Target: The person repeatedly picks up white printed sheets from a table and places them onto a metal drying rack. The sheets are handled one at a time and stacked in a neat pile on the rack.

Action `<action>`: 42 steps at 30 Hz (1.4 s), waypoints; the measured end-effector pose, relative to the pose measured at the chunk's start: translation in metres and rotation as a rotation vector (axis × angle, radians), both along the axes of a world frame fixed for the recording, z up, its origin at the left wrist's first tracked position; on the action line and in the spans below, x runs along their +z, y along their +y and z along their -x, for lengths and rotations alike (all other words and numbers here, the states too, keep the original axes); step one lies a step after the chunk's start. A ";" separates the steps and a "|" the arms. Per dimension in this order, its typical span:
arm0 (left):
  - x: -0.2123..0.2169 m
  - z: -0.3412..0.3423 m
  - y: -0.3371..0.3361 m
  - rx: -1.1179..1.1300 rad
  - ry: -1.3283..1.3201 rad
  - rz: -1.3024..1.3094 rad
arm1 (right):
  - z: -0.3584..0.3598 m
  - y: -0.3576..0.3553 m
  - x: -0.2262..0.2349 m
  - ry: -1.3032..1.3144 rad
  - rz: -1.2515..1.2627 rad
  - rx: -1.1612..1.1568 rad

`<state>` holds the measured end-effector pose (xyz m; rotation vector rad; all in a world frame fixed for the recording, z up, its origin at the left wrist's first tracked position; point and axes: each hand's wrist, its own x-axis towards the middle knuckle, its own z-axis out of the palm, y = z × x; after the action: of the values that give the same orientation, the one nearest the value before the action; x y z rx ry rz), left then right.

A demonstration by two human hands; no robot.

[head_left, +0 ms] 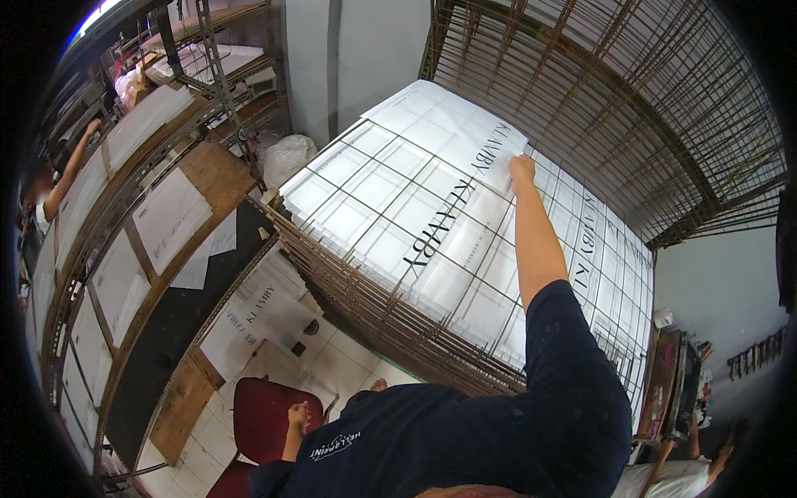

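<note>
My right arm reaches out over a wire drying rack [394, 217] stacked with white printed sheets. At the far side of the rack, my right hand [521, 170] is closed on the edge of a thin white sheet [465, 217] with large dark lettering. That sheet lies across the top wire grid and covers part of it. More printed sheets show through the grid on both sides of my arm. My left hand [300, 415] hangs low in front of a dark red chair [264, 408], its fingers loosely apart, with nothing visible in it.
Raised wire racks [598, 91] lean over the stack's far side. To the left stand long curved-looking work tables [217, 173] bearing printed sheets, with another person's arm [73, 170] beyond. A plastic bag [288, 158] sits by the rack's left corner. Another person [677, 473] is at lower right.
</note>
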<state>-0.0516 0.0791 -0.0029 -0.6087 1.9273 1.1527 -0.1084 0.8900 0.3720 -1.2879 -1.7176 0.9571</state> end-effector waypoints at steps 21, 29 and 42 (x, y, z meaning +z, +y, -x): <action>0.014 -0.018 -0.012 -0.014 0.060 0.021 | -0.025 -0.071 0.062 -0.301 -0.368 -0.074; -0.061 0.003 0.018 -0.273 -0.038 -0.004 | -0.242 -0.124 0.183 -0.226 -0.482 0.127; -0.037 -0.067 0.210 -0.956 -0.083 -0.080 | -0.744 -0.330 -0.037 0.709 -0.472 -1.095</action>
<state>0.0159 0.2890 -0.0398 0.3107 1.7408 0.5577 0.6354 0.5600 0.3353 -1.1147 -0.4672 0.2407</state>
